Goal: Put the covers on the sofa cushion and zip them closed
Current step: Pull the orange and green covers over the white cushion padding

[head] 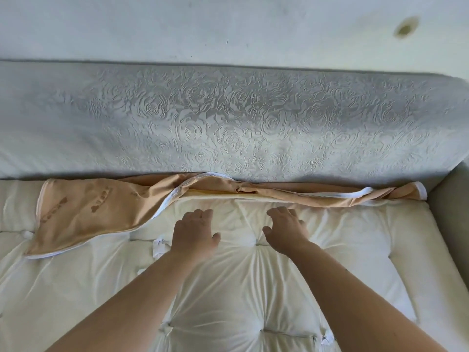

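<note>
A cream tufted sofa cushion (253, 288) fills the lower half of the head view. A tan cover (96, 212) with a white zip edge lies bunched along the cushion's far side, folded back at the left and stretched thin toward the right. My left hand (194, 233) rests on the cushion just short of the cover's edge, fingers loosely bent and holding nothing. My right hand (285, 228) lies beside it on the cushion in the same way, fingertips near the cover's opening.
A grey backrest (228, 118) with an embossed rose pattern runs across behind the cushion. Above it is a pale wall (203, 26) with a brown mark at the upper right. A sofa arm (449, 212) rises at the right edge.
</note>
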Tool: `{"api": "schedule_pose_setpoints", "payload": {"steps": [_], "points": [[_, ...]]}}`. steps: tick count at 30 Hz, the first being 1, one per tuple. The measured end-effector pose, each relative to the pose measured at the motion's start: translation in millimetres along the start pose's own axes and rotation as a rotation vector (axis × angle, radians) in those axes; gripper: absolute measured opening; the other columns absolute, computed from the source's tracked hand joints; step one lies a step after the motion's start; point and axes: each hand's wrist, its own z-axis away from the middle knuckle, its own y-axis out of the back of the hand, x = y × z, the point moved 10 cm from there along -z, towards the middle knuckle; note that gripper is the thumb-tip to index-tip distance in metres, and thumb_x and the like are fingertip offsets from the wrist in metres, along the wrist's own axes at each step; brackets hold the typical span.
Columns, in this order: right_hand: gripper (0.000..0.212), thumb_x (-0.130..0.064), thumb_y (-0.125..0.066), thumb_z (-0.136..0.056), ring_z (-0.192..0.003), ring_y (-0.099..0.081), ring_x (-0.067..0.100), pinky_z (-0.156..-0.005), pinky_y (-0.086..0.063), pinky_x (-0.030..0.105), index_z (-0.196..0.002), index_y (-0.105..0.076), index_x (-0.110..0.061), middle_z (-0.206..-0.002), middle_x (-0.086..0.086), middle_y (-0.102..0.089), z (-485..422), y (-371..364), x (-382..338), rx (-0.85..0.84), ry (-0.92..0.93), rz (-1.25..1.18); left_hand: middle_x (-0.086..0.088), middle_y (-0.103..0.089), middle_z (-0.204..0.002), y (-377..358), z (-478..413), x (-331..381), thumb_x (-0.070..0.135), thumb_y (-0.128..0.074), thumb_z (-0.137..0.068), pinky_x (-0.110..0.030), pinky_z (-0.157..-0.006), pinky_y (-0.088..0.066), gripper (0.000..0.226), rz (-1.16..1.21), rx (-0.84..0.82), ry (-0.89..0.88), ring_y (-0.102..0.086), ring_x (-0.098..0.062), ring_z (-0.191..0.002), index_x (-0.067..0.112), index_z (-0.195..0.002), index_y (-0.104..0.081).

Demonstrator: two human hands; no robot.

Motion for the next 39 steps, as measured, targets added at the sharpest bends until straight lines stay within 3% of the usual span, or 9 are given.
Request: {"api": "schedule_pose_setpoints", "payload": {"steps": [6,13,17,21,24,30,39], "points": [[0.049,-0.032,-0.053,-0.088,-0.134,-0.026,0.023,-0.102,-0.032,0.04,-0.133,-0.039,-0.016,-0.142,0.004,-0.033,-76,-46,16,-0.013,-0.019,0.113,-0.006,-0.038,-0.137,-44,-76,-14,0.043,-0.05,-0.088,-0.036,-0.097,-0.037,0.063,-0.073,0.007,0.002,-0.038,-0.026,-0.126,0.016,-0.14,-0.026],[0.095,-0.052,-0.069,-0.074,-0.144,-0.008,0.022,-0.113,-0.021,0.046,-0.144,-0.018,-0.013,-0.153,0.005,-0.017,-162,-58,17,0.026,0.039,0.244,-0.01,-0.022,-0.15,-62,-156,-40,0.056,-0.066,-0.073,-0.045,-0.111,-0.024,0.098,-0.188,0.086,0.049,-0.022,-0.028,-0.139,0.01,-0.144,-0.017],[0.111,-0.063,-0.069,-0.067,-0.143,-0.012,0.022,-0.114,-0.014,0.047,-0.147,-0.01,-0.015,-0.153,0.004,-0.019,-200,-90,29,-0.055,0.079,0.264,-0.011,-0.031,-0.147,-86,-194,-60,0.074,-0.064,-0.06,-0.044,-0.11,-0.026,0.113,-0.206,0.018,0.072,-0.029,-0.027,-0.136,0.007,-0.142,-0.024],[0.099,-0.066,-0.066,-0.065,-0.138,-0.024,0.025,-0.113,-0.013,0.048,-0.141,-0.025,-0.019,-0.145,0.005,-0.033,-212,-110,41,-0.071,0.097,0.255,-0.009,-0.038,-0.144,-113,-219,-70,0.093,-0.046,-0.047,-0.041,-0.108,-0.031,0.124,-0.139,-0.103,0.015,-0.037,-0.028,-0.131,0.015,-0.142,-0.03],[0.095,-0.069,-0.064,-0.064,-0.134,-0.027,0.028,-0.112,-0.013,0.047,-0.137,-0.031,-0.017,-0.141,0.007,-0.035,-225,-126,42,-0.06,0.139,0.299,-0.01,-0.041,-0.14,-133,-233,-67,0.098,-0.035,-0.043,-0.043,-0.11,-0.026,0.124,-0.218,-0.053,-0.047,-0.037,-0.03,-0.129,0.02,-0.138,-0.038],[0.085,-0.069,-0.061,-0.066,-0.128,-0.035,0.027,-0.106,-0.026,0.039,-0.126,-0.039,-0.013,-0.134,0.009,-0.044,-237,-142,39,0.024,0.195,0.312,-0.006,-0.044,-0.137,-156,-246,-64,0.082,-0.046,-0.063,-0.04,-0.104,-0.026,0.094,-0.255,0.013,-0.04,-0.037,-0.026,-0.128,0.017,-0.131,-0.044],[0.057,-0.065,-0.045,-0.084,-0.116,-0.055,0.024,-0.089,-0.041,0.033,-0.122,-0.053,-0.023,-0.124,0.005,-0.061,-235,-142,29,0.142,0.19,0.41,-0.012,-0.062,-0.118,-161,-246,-52,0.07,-0.038,-0.082,-0.036,-0.092,-0.039,0.067,-0.394,0.138,-0.104,-0.055,-0.03,-0.11,0.019,-0.12,-0.057]]}}
